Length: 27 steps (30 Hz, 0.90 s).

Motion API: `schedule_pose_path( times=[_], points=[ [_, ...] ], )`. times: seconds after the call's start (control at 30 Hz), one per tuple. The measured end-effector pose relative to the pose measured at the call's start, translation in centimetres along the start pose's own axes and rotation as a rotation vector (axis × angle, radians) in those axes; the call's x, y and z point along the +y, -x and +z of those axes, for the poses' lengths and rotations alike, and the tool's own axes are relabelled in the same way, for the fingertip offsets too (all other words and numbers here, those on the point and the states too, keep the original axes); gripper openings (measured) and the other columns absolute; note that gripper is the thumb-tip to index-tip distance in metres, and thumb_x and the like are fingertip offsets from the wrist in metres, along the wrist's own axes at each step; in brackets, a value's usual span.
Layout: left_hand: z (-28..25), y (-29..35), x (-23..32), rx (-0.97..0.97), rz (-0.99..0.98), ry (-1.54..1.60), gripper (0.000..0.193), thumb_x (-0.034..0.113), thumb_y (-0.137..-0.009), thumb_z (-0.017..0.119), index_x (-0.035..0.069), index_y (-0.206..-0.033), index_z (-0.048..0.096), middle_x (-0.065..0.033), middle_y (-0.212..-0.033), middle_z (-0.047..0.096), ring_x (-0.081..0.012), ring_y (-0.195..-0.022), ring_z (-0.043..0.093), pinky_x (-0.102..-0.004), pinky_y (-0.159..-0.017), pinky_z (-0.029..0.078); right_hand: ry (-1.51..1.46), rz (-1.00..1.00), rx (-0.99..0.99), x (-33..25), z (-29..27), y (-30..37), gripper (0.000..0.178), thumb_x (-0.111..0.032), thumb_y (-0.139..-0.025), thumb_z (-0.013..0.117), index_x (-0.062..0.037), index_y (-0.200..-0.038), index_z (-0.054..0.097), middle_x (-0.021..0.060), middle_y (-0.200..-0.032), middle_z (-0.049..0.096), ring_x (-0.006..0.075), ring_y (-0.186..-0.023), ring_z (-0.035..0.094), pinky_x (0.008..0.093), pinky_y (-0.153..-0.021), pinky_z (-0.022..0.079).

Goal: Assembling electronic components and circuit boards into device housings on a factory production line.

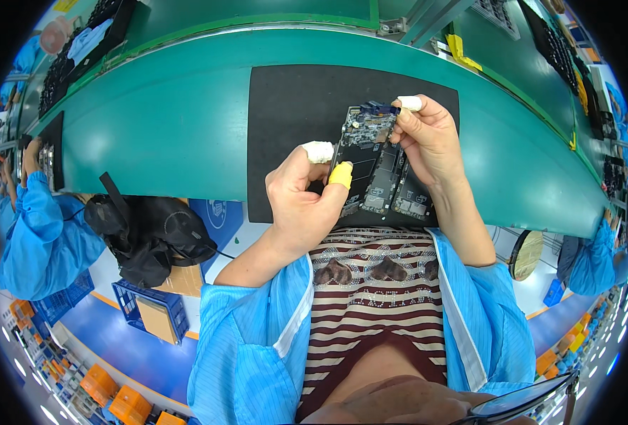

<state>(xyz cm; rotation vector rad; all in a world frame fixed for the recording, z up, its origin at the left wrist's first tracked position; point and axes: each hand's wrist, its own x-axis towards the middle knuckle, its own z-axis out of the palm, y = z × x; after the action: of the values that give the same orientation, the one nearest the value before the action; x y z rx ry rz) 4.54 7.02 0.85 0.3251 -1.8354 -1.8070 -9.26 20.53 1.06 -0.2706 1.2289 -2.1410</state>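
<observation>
My left hand [303, 195] grips the left edge of a black phone-sized circuit board assembly [356, 159], which is tilted up over the black mat [289, 99]. A yellow cot covers the thumb and white wrapping covers a finger. At the board's upper right corner my right hand [431, 134] pinches, beside a dark blue piece [376, 108] along the top edge; the exact thing between its fingertips is too small to tell. White wrapping covers its forefinger. Two similar boards, a middle one [381, 188] and a right one [411, 198], show beside the held one, near the mat's front edge.
The mat lies on a green table [165, 134]. A black bag [147, 234] hangs or rests at the table's front left, above a blue crate [151, 312]. Co-workers in blue sleeves sit at far left [44, 227] and far right [597, 258]. A round stool seat [525, 255] stands right.
</observation>
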Motion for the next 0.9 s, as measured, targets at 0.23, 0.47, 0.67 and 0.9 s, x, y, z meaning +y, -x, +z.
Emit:
schedule_pose_path(
  times=[0.23,0.47,0.67,0.9],
  points=[
    [-0.15,-0.28,0.12,0.008,-0.014,-0.009,0.017,-0.007,-0.07,0.061,-0.003,-0.085,0.055,-0.0027,-0.06,0.057,-0.0021,-0.051,0.047,-0.0181,-0.046,0.035,-0.027,-0.002,0.009,-0.08,0.11,0.05,0.013,-0.004,-0.081,0.065,0.0009,-0.092,0.062,0.0045,-0.073,0.062,0.01,-0.063,0.057,0.0221,-0.059,0.048],
    [0.35,-0.4,-0.01,0.019,0.044,-0.049,0.019,-0.007,-0.067,0.062,-0.004,-0.085,0.056,-0.0057,-0.063,0.057,-0.0063,-0.053,0.052,-0.0203,-0.048,0.039,0.029,-0.048,0.05,-0.56,-0.04,0.3,0.013,-0.001,-0.079,0.066,0.0015,-0.091,0.063,0.0067,-0.077,0.064,0.0111,-0.063,0.059,0.0224,-0.059,0.049],
    [0.54,-0.35,0.21,0.036,0.089,-0.142,0.02,-0.007,-0.065,0.063,-0.004,-0.084,0.057,-0.0076,-0.065,0.056,-0.0097,-0.054,0.055,-0.0216,-0.049,0.042,0.081,-0.105,0.036,-0.69,-0.1,0.3,0.014,0.0,-0.079,0.065,0.0015,-0.092,0.063,0.0072,-0.079,0.064,0.0106,-0.065,0.059,0.0221,-0.061,0.05],
    [0.68,-0.3,0.05,0.028,0.075,-0.112,0.019,-0.007,-0.066,0.063,-0.004,-0.084,0.057,-0.0062,-0.064,0.054,-0.0089,-0.052,0.051,-0.0219,-0.047,0.04,0.116,-0.122,0.055,-0.29,-0.15,0.27,0.012,0.001,-0.08,0.064,0.0015,-0.092,0.062,0.0082,-0.08,0.064,0.0114,-0.065,0.059,0.0228,-0.062,0.049]
  ],
)
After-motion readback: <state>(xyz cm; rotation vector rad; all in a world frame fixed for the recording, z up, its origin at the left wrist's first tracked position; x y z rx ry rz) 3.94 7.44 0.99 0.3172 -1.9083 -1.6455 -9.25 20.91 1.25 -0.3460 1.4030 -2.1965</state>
